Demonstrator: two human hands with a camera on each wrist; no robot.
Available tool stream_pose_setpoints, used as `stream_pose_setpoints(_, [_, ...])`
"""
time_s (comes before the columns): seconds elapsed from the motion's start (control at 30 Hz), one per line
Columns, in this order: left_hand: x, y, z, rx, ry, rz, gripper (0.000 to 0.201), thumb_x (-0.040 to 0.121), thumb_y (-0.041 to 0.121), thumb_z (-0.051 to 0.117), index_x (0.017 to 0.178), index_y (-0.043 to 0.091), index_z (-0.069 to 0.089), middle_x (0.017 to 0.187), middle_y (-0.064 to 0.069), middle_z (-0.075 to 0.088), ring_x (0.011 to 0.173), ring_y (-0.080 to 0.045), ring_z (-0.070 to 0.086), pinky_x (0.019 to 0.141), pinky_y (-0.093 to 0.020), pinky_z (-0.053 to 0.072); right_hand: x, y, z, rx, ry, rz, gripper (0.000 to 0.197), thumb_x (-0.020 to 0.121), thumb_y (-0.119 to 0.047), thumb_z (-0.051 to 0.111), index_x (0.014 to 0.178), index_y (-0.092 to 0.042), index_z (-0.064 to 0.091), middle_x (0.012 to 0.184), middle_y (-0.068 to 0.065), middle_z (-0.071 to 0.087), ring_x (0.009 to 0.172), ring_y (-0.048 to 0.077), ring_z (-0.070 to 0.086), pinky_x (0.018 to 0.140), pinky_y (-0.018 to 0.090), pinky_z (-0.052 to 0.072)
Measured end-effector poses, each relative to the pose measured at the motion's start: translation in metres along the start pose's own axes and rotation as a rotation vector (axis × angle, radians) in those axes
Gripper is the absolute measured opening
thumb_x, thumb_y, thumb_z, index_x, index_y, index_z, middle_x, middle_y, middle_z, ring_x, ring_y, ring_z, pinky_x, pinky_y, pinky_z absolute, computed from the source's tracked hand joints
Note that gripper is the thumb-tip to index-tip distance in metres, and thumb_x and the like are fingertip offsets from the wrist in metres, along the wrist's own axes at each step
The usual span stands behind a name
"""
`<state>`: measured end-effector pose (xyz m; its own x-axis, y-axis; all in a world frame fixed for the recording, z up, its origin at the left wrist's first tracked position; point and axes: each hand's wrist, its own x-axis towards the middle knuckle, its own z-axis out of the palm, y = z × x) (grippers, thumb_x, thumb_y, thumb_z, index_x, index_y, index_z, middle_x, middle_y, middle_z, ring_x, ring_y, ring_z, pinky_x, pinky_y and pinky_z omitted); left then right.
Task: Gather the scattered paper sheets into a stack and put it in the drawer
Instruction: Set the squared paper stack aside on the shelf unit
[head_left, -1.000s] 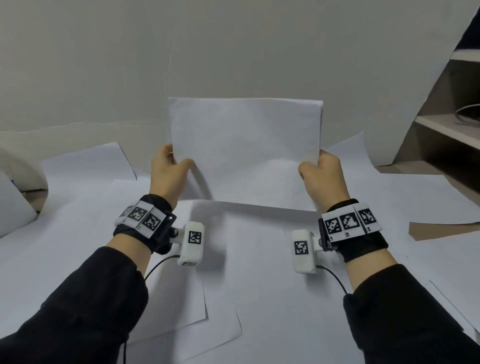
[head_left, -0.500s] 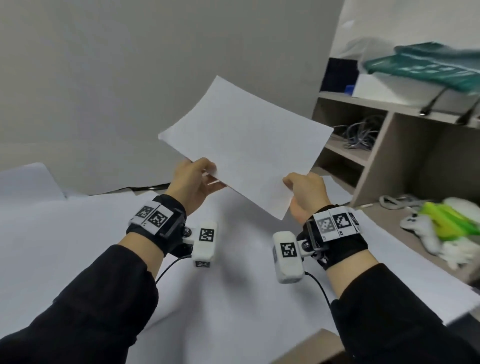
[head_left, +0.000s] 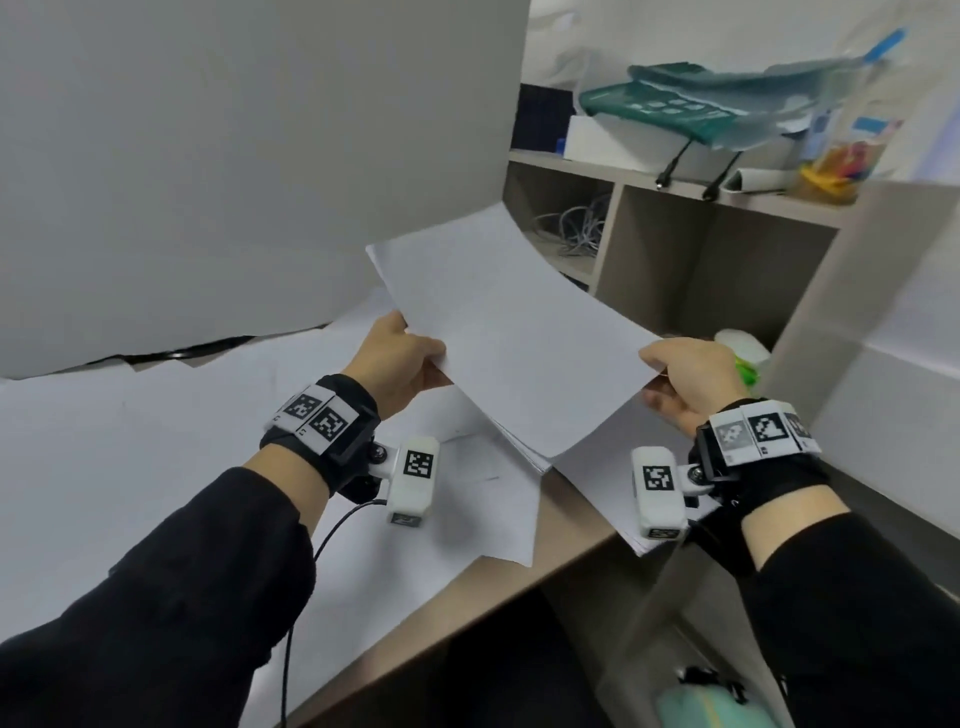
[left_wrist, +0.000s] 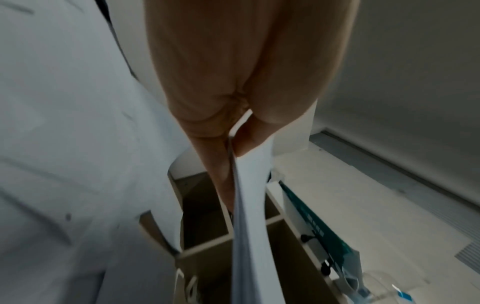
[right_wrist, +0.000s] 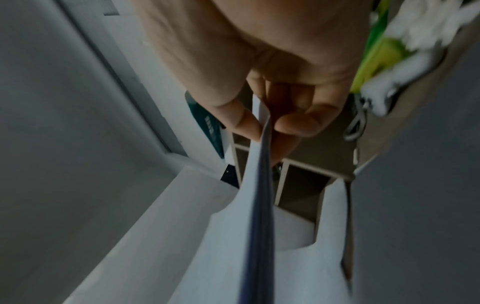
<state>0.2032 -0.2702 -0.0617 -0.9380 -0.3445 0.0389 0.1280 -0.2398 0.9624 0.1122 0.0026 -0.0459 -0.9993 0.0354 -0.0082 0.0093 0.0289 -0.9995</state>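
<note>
A stack of white paper sheets (head_left: 509, 332) hangs in the air above the desk's right end, tilted with its far corner raised. My left hand (head_left: 400, 358) pinches its left edge, thumb on top. My right hand (head_left: 680, 374) pinches the right edge. Seen edge-on in the left wrist view, the stack (left_wrist: 249, 216) sits between thumb and fingers of the left hand (left_wrist: 233, 144). The right wrist view shows the stack (right_wrist: 259, 205) clamped by the right hand (right_wrist: 267, 125). No drawer is in view.
Large white sheets (head_left: 156, 447) cover the desk (head_left: 509, 566), some overhanging its front edge. A grey board (head_left: 234, 156) stands behind. To the right is a beige shelf unit (head_left: 717, 249) with cables, a green-and-white object (head_left: 743, 358), and a teal bag (head_left: 691, 104) on top.
Both hands have carried the stack to the right, from over the middle of the desk toward the shelf unit. It went from upright facing me to tilted and flatter.
</note>
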Motion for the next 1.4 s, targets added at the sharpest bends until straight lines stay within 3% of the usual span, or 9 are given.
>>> stream_pose_setpoints(0.23, [0.015, -0.057, 0.078, 0.063, -0.072, -0.221, 0.036, 0.094, -0.020, 0.044, 0.124, -0.004, 0.057, 0.119, -0.021, 0.066, 0.092, -0.033, 0.068, 0.060, -0.039, 0.063, 0.027, 0.048, -0.081, -0.298, 0.211, 0.046, 0.025, 0.074, 0.005, 0.057, 0.054, -0.008, 0.049, 0.053, 0.008, 0.047, 0.038, 0.021, 0.042, 0.050, 0.028, 0.041])
stream_pose_setpoints(0.47, [0.028, -0.106, 0.115, 0.137, -0.029, -0.359, 0.038, 0.095, -0.017, 0.048, 0.130, -0.003, 0.057, 0.122, -0.022, 0.065, 0.094, -0.037, 0.067, 0.053, -0.039, 0.062, 0.050, 0.097, -0.122, -0.455, 0.282, 0.159, 0.019, 0.074, 0.000, 0.060, 0.056, -0.005, 0.060, 0.059, 0.011, 0.053, 0.050, 0.025, 0.046, 0.043, 0.025, 0.037])
stream_pose_setpoints(0.73, [0.035, -0.114, 0.105, 0.214, 0.038, -0.376, 0.022, 0.091, -0.010, 0.065, 0.111, -0.015, 0.059, 0.110, -0.030, 0.068, 0.093, -0.042, 0.069, 0.066, -0.045, 0.064, 0.054, 0.101, -0.118, -0.572, 0.299, 0.251, 0.022, 0.074, -0.009, 0.065, 0.094, 0.000, 0.067, 0.100, 0.021, 0.067, 0.079, 0.033, 0.062, 0.067, 0.036, 0.054])
stream_pose_setpoints(0.83, [0.041, -0.104, 0.083, 0.340, 0.184, -0.331, 0.032, 0.081, 0.000, 0.079, 0.105, -0.015, 0.063, 0.090, -0.027, 0.070, 0.081, -0.038, 0.072, 0.075, -0.052, 0.063, 0.044, 0.089, -0.113, -0.680, 0.472, 0.265, 0.061, 0.072, -0.025, 0.072, 0.125, -0.006, 0.048, 0.134, 0.023, 0.042, 0.118, 0.040, 0.045, 0.099, 0.049, 0.043])
stream_pose_setpoints(0.9, [0.044, -0.092, 0.067, 0.421, 0.263, -0.290, 0.032, 0.077, 0.006, 0.082, 0.100, -0.008, 0.064, 0.087, -0.021, 0.068, 0.076, -0.034, 0.071, 0.073, -0.045, 0.063, 0.032, 0.073, -0.104, -0.646, 0.507, 0.145, 0.053, 0.071, -0.028, 0.068, 0.118, -0.009, 0.053, 0.126, 0.018, 0.049, 0.115, 0.038, 0.046, 0.099, 0.046, 0.042])
stream_pose_setpoints(1.0, [0.036, -0.062, 0.047, 0.434, 0.277, -0.256, 0.013, 0.085, 0.002, 0.073, 0.089, -0.002, 0.062, 0.085, -0.016, 0.063, 0.072, -0.027, 0.062, 0.065, -0.034, 0.056, 0.016, 0.051, -0.068, -0.482, 0.301, -0.085, 0.006, 0.078, -0.016, 0.060, 0.072, -0.015, 0.060, 0.077, 0.004, 0.053, 0.079, 0.026, 0.045, 0.072, 0.031, 0.039])
stream_pose_setpoints(1.07, [0.026, -0.043, 0.030, 0.412, 0.271, -0.255, 0.009, 0.090, 0.002, 0.067, 0.084, 0.000, 0.060, 0.084, -0.012, 0.063, 0.076, -0.025, 0.060, 0.070, -0.033, 0.055, 0.008, 0.040, -0.033, -0.422, 0.137, -0.124, 0.012, 0.071, -0.016, 0.055, 0.060, -0.017, 0.057, 0.066, 0.004, 0.048, 0.069, 0.022, 0.043, 0.062, 0.038, 0.044])
stream_pose_setpoints(1.23, [-0.002, -0.001, -0.028, 0.493, 0.296, -0.260, 0.004, 0.092, 0.011, 0.065, 0.090, 0.007, 0.065, 0.098, -0.008, 0.071, 0.088, -0.022, 0.063, 0.084, -0.034, 0.052, -0.016, 0.036, 0.060, -0.228, -0.311, 0.221, 0.007, 0.086, -0.001, 0.058, 0.081, -0.005, 0.058, 0.090, 0.014, 0.059, 0.072, 0.027, 0.060, 0.068, 0.037, 0.058])
stream_pose_setpoints(1.4, [-0.040, 0.022, -0.101, 0.743, 0.415, -0.271, 0.022, 0.089, 0.020, 0.072, 0.105, 0.003, 0.071, 0.105, -0.006, 0.070, 0.092, -0.023, 0.059, 0.079, -0.033, 0.047, -0.031, 0.053, 0.128, -0.352, -0.433, 0.374, 0.017, 0.085, -0.010, 0.060, 0.101, -0.006, 0.056, 0.102, 0.018, 0.052, 0.083, 0.034, 0.057, 0.080, 0.042, 0.054])
